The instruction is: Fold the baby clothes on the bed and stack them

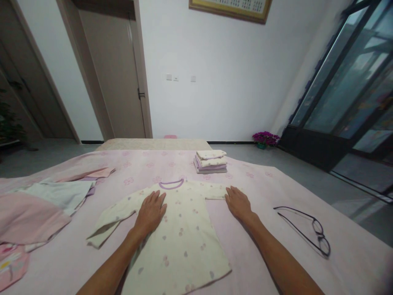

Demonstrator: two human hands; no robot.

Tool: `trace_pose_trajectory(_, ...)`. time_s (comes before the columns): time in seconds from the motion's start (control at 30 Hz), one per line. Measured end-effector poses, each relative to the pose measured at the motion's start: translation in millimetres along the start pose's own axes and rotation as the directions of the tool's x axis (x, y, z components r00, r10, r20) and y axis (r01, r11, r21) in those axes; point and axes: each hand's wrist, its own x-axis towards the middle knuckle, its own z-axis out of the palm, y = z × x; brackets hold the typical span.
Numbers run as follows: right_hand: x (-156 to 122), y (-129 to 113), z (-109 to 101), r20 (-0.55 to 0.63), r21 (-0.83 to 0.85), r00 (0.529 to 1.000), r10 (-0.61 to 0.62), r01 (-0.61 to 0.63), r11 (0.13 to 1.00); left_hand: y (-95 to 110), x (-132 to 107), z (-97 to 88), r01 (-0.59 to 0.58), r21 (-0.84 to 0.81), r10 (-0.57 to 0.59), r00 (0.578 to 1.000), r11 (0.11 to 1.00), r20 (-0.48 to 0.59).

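"Patterned shirt (181, 221) lies spread on the pink sheet (270, 188). Held?"
"Only touched: left hand (152, 209) on its upper body, right hand (238, 203) on its cuff, palms down, apart."
"Risk?"
"Uneven pressure could skew it; folded stack (211, 164) sits beyond it."

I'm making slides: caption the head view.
Left hand rests on a spread shirt, right hand at its sleeve end; folded clothes and glasses lie nearby.

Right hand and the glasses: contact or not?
Apart. The head view shows bare pink sheet between the right hand and the glasses.
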Motion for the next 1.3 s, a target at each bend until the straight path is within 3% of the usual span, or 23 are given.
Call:
trace_pose_trajectory(0.17, -1.1, 7.9, -23.2, -0.027, -0.065, 0.998, 0.06, -0.061, 0.996, 1.2, 0.0, -2.6, -0.002, -0.001, 0.002, 1.0, 1.0, 0.006)
trace_pose_trajectory(0.3, 2.8, -8.5, -37.9, 0.023, -0.037, 0.998, 0.055, -0.054, 0.998, 2.5, 0.2, -4.9, 0.001, -0.004, -0.002, 1.0, 1.0, -0.006)
trace_pose_trajectory(0.4, 0.8, -39.1, -35.5, 0.045, 0.056, 0.99, -0.132, 0.129, 0.99, 1.8, 0.0, -4.2, -0.004, -0.008, 0.004, 1.0, 1.0, -0.013)
trace_pose_trajectory(0.47, -2.0, -57.9, -28.2, 0.078, 0.165, 0.95, -0.303, 0.288, 0.943, 0.7, -0.3, -3.2, -0.007, -0.01, 0.007, 1.0, 1.0, -0.015)
trace_pose_trajectory(0.53, -2.6, -66.4, -19.4, 0.122, 0.24, 0.918, -0.378, 0.342, 0.908, -0.3, -0.5, -2.4, -0.005, -0.011, 0.005, 1.0, 1.0, -0.019)
trace_pose_trajectory(0.6, 1.0, -62.4, -11.9, 0.175, 0.237, 0.932, -0.317, 0.273, 0.932, -0.9, -0.4, -2.2, -0.007, -0.02, 0.007, 1.0, 1.0, -0.023)
trace_pose_trajectory(0.7, 10.9, -44.1, -6.1, 0.226, 0.163, 0.965, -0.129, 0.094, 0.982, -0.9, -0.1, -2.5, -0.009, -0.035, 0.008, 1.0, 0.999, -0.022)
trace_pose_trajectory(0.8, 15.4, -34.7, -7.1, 0.222, 0.098, 0.975, 0.0, -0.022, 0.995, -1.0, 0.1, -2.0, -0.006, -0.043, 0.005, 1.0, 0.999, -0.025)
trace_pose_trajectory(0.87, 12.4, -39.4, -9.4, 0.185, 0.107, 0.982, -0.021, 0.001, 0.994, -1.5, 0.0, -0.9, -0.005, -0.044, 0.004, 1.0, 0.999, -0.031)
trace_pose_trajectory(1.03, -1.9, -58.5, -10.6, 0.135, 0.22, 0.935, -0.329, 0.296, 0.93, -3.5, -0.2, 1.7, -0.012, -0.049, 0.01, 0.999, 0.999, -0.031)
trace_pose_trajectory(1.1, -2.7, -57.3, -10.0, 0.156, 0.21, 0.941, -0.299, 0.265, 0.941, -3.7, -0.4, 1.4, -0.01, -0.059, 0.008, 0.999, 0.998, -0.035)
trace_pose_trajectory(1.23, 3.0, -48.8, -11.9, 0.192, 0.107, 0.979, -0.066, 0.046, 0.993, -2.2, -0.2, -1.3, 0.0, -0.054, -0.002, 1.0, 0.999, -0.029)
trace_pose_trajectory(1.3, 4.0, -49.3, -13.6, 0.167, 0.113, 0.984, -0.068, 0.05, 0.992, -1.2, 0.1, -2.5, 0.004, -0.047, -0.005, 1.0, 0.999, -0.022)
